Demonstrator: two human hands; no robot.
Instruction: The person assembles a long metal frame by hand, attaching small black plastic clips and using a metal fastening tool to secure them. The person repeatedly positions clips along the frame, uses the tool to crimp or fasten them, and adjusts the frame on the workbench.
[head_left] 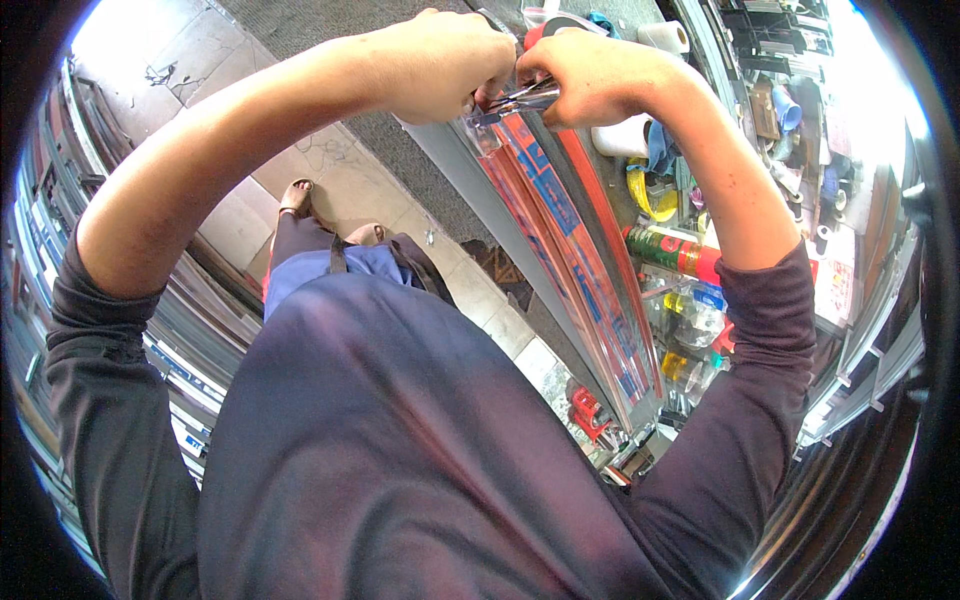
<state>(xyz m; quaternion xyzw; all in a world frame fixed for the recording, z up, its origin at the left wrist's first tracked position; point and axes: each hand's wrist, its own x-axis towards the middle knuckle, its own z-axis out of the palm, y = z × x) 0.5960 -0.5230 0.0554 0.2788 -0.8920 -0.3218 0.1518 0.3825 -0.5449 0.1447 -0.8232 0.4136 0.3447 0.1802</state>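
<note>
In the head view, the person's left hand (450,65) and right hand (595,75) meet above the far end of a long wrapped bundle (570,230). The right hand is closed around a silver metal tool (535,97), whose kind cannot be told because the fingers partly cover it. The left hand is curled just beside the tool; whether it grips anything cannot be told. The bundle, clear-wrapped with blue and orange markings, lies lengthwise on a grey carpet-covered table (410,180), beside the table's left edge along the tiled floor (200,60). Toward the table's far edge, a white roll (664,38) sits beyond the right hand. Along the bundle's right side are a yellow ring-shaped item (655,195), a red and green cylinder (670,252) and clear containers (695,320). A red item (590,412) lies toward the table's near end
</note>
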